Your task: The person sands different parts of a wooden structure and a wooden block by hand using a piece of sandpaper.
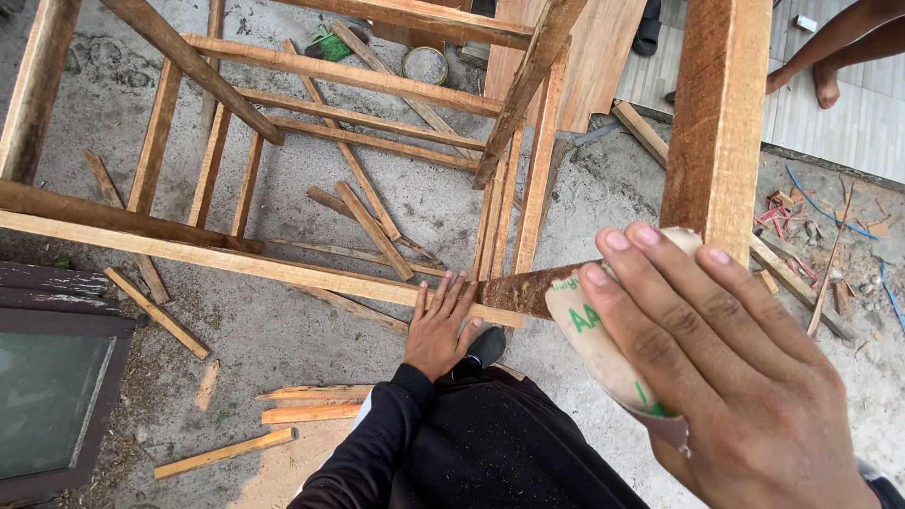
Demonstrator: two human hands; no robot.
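My right hand fills the lower right, close to the camera, and grips a folded sheet of sandpaper with green print on its pale back. The sandpaper presses against the thick upright wooden post of a bare timber frame. My left hand lies flat, fingers together, on a lower horizontal rail of the same frame, beside a darker stretch of that rail. My black sleeve and dark trousers show below it.
The frame's slats and diagonal braces cross the upper view over a concrete floor. Offcut sticks litter the ground. A dark window frame with glass lies at lower left. Another person's bare leg is at top right, by wood chips.
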